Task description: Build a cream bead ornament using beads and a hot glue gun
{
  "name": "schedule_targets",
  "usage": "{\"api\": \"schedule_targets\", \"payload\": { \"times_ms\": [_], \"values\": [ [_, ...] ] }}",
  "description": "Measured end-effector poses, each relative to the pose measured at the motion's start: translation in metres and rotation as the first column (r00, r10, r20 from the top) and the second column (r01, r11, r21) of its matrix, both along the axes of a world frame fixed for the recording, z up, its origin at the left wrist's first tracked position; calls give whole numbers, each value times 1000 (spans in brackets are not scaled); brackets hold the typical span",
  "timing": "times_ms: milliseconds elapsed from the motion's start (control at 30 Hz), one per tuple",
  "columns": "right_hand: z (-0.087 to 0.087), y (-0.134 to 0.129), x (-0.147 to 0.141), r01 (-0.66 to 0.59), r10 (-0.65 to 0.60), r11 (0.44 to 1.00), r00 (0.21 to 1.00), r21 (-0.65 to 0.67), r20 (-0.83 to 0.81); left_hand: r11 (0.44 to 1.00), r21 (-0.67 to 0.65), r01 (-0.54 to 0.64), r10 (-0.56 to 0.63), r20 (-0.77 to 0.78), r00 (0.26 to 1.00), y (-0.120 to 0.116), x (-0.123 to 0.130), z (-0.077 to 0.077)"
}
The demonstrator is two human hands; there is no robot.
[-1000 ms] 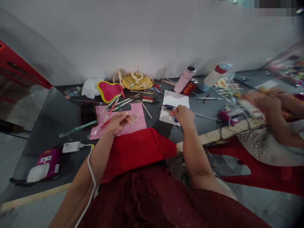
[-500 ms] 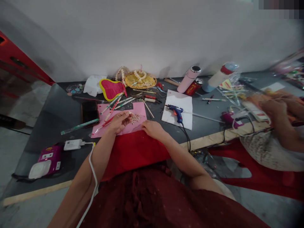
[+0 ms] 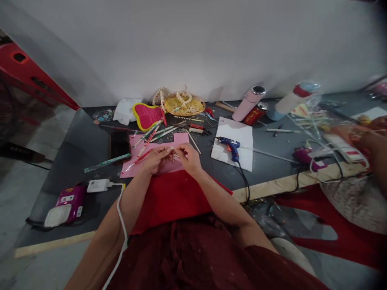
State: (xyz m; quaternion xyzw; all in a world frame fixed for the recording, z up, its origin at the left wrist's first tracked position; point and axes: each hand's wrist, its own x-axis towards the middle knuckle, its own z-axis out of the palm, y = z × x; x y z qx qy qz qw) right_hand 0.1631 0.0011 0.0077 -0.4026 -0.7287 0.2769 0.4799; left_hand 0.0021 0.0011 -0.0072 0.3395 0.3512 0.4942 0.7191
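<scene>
Dark grey table [image 3: 71,155] with many things on it

Along the wall, from left to right: white crumpled tissue [image 3: 123,112], yellow oval basket [image 3: 169,111], pink flask [image 3: 246,105], red can [image 3: 253,115], blue and white bottle [image 3: 286,105]. More to the front, pink sheet [image 3: 181,138] and white sheet [image 3: 225,152], apart from each other. At left, dark phone [image 3: 119,141], white charger [image 3: 98,185] and purple socket block [image 3: 77,198].

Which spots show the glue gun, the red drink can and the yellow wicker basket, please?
Glue gun [image 3: 233,149]: head view, its blue body.
Red drink can [image 3: 253,114]: head view, its side.
Yellow wicker basket [image 3: 169,110]: head view, its rim.
</scene>
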Motion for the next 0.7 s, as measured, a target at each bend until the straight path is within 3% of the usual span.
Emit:
{"api": "schedule_targets", "payload": {
  "times_ms": [333, 700],
  "values": [
    [-2, 0, 0, -31, 28, 998, 998, 50, 57, 999, -31, 16, -16, 3, 1000, -1, 1, -3],
    [-2, -4, 5, -24, 25, 1000, 995, -9, 98, 999, -41, 10, -9, 23, 1000, -3, 2, 0]
  ]
}}
